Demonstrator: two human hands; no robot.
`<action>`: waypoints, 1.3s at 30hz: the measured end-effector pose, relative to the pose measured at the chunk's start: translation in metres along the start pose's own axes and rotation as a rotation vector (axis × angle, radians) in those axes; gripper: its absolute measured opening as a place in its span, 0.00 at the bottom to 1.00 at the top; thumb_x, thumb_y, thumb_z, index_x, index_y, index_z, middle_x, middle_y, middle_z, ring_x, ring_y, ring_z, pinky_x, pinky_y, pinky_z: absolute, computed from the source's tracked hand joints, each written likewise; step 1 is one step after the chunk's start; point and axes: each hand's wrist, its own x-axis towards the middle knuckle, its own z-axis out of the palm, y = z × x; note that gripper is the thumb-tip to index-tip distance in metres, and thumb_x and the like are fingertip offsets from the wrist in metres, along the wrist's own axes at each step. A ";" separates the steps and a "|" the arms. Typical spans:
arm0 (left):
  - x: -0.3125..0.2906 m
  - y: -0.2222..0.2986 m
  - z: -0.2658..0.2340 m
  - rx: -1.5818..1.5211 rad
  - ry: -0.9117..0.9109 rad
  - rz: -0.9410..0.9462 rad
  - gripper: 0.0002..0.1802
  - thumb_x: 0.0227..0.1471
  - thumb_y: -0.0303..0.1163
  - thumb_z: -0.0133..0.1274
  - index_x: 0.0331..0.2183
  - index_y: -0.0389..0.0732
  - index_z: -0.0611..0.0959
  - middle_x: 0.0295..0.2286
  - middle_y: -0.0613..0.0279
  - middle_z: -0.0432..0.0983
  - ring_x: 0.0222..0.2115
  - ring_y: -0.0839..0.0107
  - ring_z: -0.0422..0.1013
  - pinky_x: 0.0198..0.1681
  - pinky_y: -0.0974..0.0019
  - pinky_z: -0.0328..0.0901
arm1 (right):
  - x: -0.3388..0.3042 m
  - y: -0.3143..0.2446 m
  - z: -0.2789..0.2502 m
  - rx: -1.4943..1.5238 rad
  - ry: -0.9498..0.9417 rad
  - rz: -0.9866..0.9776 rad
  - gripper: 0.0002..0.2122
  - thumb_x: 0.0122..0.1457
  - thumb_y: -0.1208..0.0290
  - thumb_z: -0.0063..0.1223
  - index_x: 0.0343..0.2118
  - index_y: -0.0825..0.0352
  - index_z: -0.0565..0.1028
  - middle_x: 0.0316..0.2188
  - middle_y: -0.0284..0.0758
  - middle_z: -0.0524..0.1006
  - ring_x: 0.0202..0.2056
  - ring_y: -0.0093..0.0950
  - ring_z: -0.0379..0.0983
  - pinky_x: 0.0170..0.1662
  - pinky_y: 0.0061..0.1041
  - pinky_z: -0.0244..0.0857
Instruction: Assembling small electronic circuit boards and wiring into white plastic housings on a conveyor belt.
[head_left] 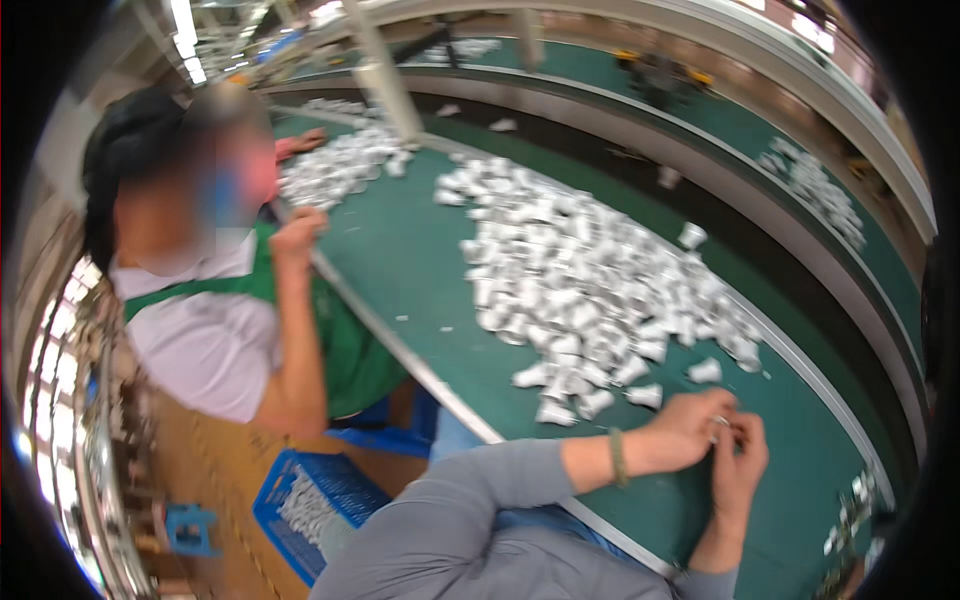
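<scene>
My left hand [695, 432], with a beaded bracelet [618, 458] at its wrist, is closed and its fingers meet those of my right hand [740, 462]. The right hand is closed too, fingertips pinched together. Whatever sits between the fingers is hidden or too small to name. Both hands are over the green tabletop [400, 270], at the near end of a big heap of small white flared pieces [570, 270], plastic-looking. One loose white piece [705, 371] lies just beyond my hands.
To the left, a co-worker in a green apron [345, 350] sits by another white heap [345, 165]. A blue crate [320, 500] with white pieces stands on the floor near a blue stool [188, 528]. A dark conveyor belt [640, 160] runs along the table's far side.
</scene>
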 end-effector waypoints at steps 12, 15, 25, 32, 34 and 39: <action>0.000 0.008 -0.017 -0.329 -0.134 -0.276 0.21 0.58 0.15 0.42 0.54 0.29 0.71 0.47 0.39 0.79 0.51 0.58 0.76 0.51 0.63 0.70 | 0.004 -0.006 0.012 -0.012 -0.064 -0.071 0.01 0.62 0.81 0.52 0.34 0.72 0.72 0.27 0.31 0.73 0.27 0.18 0.66 0.33 0.22 0.61; -0.001 -0.004 -0.011 -0.251 -0.086 -0.146 0.22 0.58 0.19 0.45 0.54 0.30 0.72 0.50 0.38 0.76 0.51 0.54 0.76 0.52 0.61 0.70 | 0.003 -0.003 0.008 -0.031 -0.047 -0.061 0.01 0.62 0.81 0.52 0.34 0.71 0.73 0.28 0.33 0.74 0.27 0.21 0.66 0.34 0.24 0.62; -0.001 0.004 -0.029 -0.039 0.051 -0.154 0.19 0.56 0.26 0.54 0.51 0.36 0.78 0.46 0.48 0.78 0.41 0.59 0.79 0.41 0.63 0.75 | 0.134 0.023 -0.028 -0.456 0.249 -0.399 0.06 0.57 0.74 0.59 0.37 0.65 0.77 0.29 0.42 0.79 0.33 0.45 0.75 0.41 0.41 0.66; -0.002 -0.003 -0.010 0.088 -0.115 -0.073 0.15 0.54 0.25 0.54 0.46 0.37 0.81 0.41 0.49 0.79 0.29 0.57 0.77 0.34 0.59 0.71 | 0.215 0.093 -0.032 -0.706 0.308 -0.382 0.06 0.59 0.70 0.59 0.37 0.62 0.76 0.28 0.41 0.81 0.31 0.45 0.79 0.37 0.43 0.70; -0.006 -0.010 -0.014 0.158 -0.126 -0.005 0.15 0.54 0.25 0.55 0.45 0.36 0.81 0.40 0.51 0.79 0.27 0.62 0.76 0.32 0.62 0.70 | 0.220 0.104 -0.016 -0.716 0.318 -0.308 0.07 0.59 0.70 0.60 0.38 0.62 0.75 0.28 0.41 0.81 0.34 0.44 0.79 0.39 0.43 0.71; -0.008 -0.003 -0.018 0.246 -0.155 0.050 0.14 0.53 0.26 0.57 0.43 0.37 0.83 0.38 0.51 0.79 0.25 0.62 0.76 0.32 0.61 0.70 | 0.211 0.106 -0.011 -0.620 0.301 -0.258 0.09 0.58 0.70 0.59 0.39 0.63 0.74 0.31 0.40 0.81 0.37 0.44 0.79 0.41 0.45 0.70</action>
